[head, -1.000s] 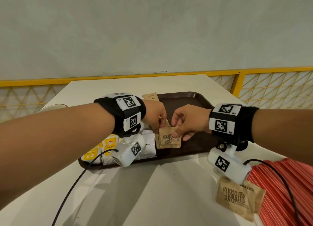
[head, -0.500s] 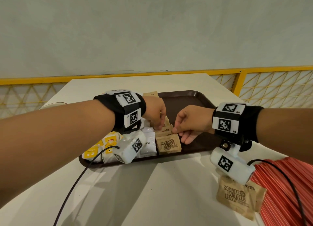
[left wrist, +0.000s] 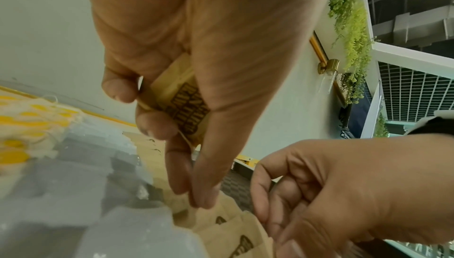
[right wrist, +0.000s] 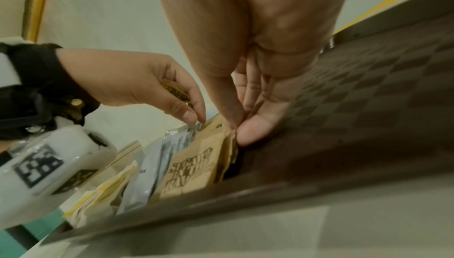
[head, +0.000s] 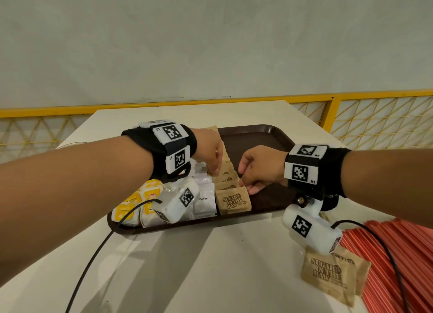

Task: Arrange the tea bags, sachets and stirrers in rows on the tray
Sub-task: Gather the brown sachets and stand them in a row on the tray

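Note:
A brown tray (head: 257, 139) holds a row of yellow tea bags (head: 131, 207), a row of white coffee sachets (head: 203, 200) and a row of overlapping brown sugar sachets (head: 233, 201). My left hand (head: 214, 169) is over the brown row. It holds a spare sugar sachet (left wrist: 176, 103) in its curled fingers, and its fingertips (left wrist: 196, 198) touch the row. My right hand (head: 242, 183) pinches the right edge of a sachet in that row (right wrist: 230, 134). More loose sugar sachets (head: 332, 277) and red stirrers (head: 403, 266) lie on the table at the right.
The white table (head: 187, 266) ends at a yellow railing (head: 332, 106) behind and to the right. The tray's right half (right wrist: 368, 107) is bare. A black cable (head: 93, 254) runs from my left wrist across the near table.
A sugar sachet that both hands held above the tray now lies flat at the front of the brown row. Both hands have moved a little farther back along that row.

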Demonstrator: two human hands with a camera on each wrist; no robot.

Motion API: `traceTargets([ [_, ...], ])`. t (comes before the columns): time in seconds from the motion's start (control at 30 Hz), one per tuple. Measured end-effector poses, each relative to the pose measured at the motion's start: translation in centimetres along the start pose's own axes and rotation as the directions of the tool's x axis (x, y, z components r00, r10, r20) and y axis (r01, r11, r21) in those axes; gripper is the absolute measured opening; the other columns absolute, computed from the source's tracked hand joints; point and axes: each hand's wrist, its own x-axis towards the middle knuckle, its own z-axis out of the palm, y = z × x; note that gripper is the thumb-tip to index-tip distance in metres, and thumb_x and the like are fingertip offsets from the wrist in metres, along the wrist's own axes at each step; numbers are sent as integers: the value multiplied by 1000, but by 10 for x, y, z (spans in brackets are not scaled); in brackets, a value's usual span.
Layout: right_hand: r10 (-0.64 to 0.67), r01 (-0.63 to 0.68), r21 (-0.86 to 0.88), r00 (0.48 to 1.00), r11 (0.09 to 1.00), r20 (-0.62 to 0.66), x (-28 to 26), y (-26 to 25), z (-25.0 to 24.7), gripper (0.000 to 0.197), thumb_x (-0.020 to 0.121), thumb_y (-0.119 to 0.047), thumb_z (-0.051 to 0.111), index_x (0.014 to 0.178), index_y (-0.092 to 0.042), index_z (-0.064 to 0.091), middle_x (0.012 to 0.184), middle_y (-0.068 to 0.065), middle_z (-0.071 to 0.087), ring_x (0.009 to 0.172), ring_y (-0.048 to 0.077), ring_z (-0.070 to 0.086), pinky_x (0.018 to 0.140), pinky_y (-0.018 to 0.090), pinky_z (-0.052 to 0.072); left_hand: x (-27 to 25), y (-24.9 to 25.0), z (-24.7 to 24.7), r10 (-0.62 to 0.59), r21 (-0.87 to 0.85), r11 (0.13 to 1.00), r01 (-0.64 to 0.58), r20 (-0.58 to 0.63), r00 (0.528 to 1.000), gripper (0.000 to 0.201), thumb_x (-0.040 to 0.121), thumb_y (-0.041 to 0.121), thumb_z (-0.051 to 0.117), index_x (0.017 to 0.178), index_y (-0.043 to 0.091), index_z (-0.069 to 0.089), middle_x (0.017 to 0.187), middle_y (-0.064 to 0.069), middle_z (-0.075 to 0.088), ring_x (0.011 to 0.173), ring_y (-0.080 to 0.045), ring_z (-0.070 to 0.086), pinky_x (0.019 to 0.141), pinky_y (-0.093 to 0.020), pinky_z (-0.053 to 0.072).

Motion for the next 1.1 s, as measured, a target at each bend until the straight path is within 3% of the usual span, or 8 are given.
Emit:
traceTargets([
  [0.07,-3,3,10,1000,1000,-9,1,0,0,23,80,10,67,91,-4,54,75,16,65,59,20,66,54,25,57,1,-2,0,-13,4,1000,13,-27,1000,4,83,20,71,81,20,74,80,13,65,77,-3,53,75,-18,40],
  [0.23,-3,4,29,1000,1000,-31,1,-1,-1,22,80,11,67,91,-3,55,73,15,65,56,19,67,54,25,58,5,-6,1,-74,62,995,78,-53,996,12,83,22,71,91,15,75,101,3,70,96,-11,59,88,-27,45],
  [0.4,-2,3,37,1000,999,-11,0,-1,0,22,79,11,67,91,-3,55,75,15,66,61,21,67,56,26,58,11,-2,4,-87,116,989,90,-33,996,21,81,27,73,96,12,75,105,-2,70,103,-17,61,89,-29,46],
  [0.57,-11,11,29,1000,1000,-2,-2,-1,1,21,81,10,66,94,-2,56,79,16,66,63,21,67,55,24,58,15,4,5,-76,162,984,78,-20,997,18,85,19,69,100,11,72,97,2,66,89,-11,56,74,-21,42],
  [0.7,-23,23,28,1000,999,0,-1,-3,1,18,81,9,67,88,-2,56,77,15,66,61,20,68,54,24,58,18,6,2,-62,175,983,64,-22,998,16,87,13,65,101,9,72,101,1,69,90,-12,59,71,-21,42],
  [0.8,-22,22,21,1000,1000,-12,2,-3,1,16,81,8,68,86,-3,57,75,15,66,61,19,67,59,28,60,20,8,0,-60,190,980,63,-22,998,16,86,11,66,100,9,72,99,2,69,87,-10,58,61,-16,40],
  [0.97,23,-24,20,999,1000,30,-2,-2,-5,14,82,-4,71,83,-5,57,68,12,66,57,16,65,57,27,59,14,4,-7,-67,137,987,79,-85,994,21,78,30,76,85,12,68,89,1,65,85,-15,57,80,-27,45],
  [1.1,43,-46,29,994,999,100,-11,0,-6,25,77,3,74,89,-7,54,75,13,67,61,16,66,55,24,57,6,1,-8,-59,97,994,58,1,998,17,78,35,76,79,19,70,96,2,68,96,-14,58,90,-30,44],
])
